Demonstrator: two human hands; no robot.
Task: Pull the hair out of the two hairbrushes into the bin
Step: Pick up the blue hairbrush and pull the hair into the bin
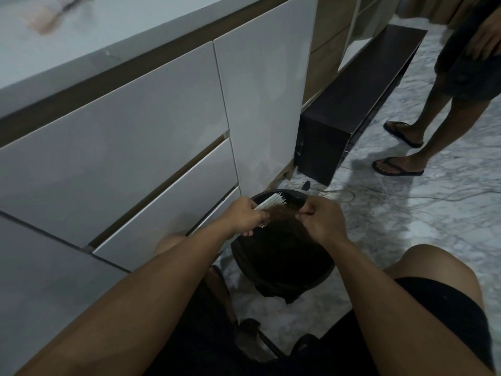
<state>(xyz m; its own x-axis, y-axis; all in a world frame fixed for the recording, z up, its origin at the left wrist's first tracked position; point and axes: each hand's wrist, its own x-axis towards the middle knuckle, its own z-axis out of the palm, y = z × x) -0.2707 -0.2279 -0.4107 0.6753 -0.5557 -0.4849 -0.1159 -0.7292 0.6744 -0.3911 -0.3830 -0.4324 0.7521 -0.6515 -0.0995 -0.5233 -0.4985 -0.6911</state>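
A black bin [320, 278] with a dark liner stands on the marble floor between my knees. Over its far rim my left hand [245, 217] grips a white hairbrush [271, 201], bristles pointing toward the bin. A mat of brown hair [282, 211] stretches from the bristles to my right hand [322, 219], whose fingertips pinch it. More dark hair seems to hang down into the bin below. A second hairbrush is not visible.
White glossy drawers and a cabinet door [162, 147] stand close on the left. A dark low bench [357, 104] runs along the wall behind. White cables [393, 194] trail over the floor. Another person's legs in flip-flops [401, 153] stand at right.
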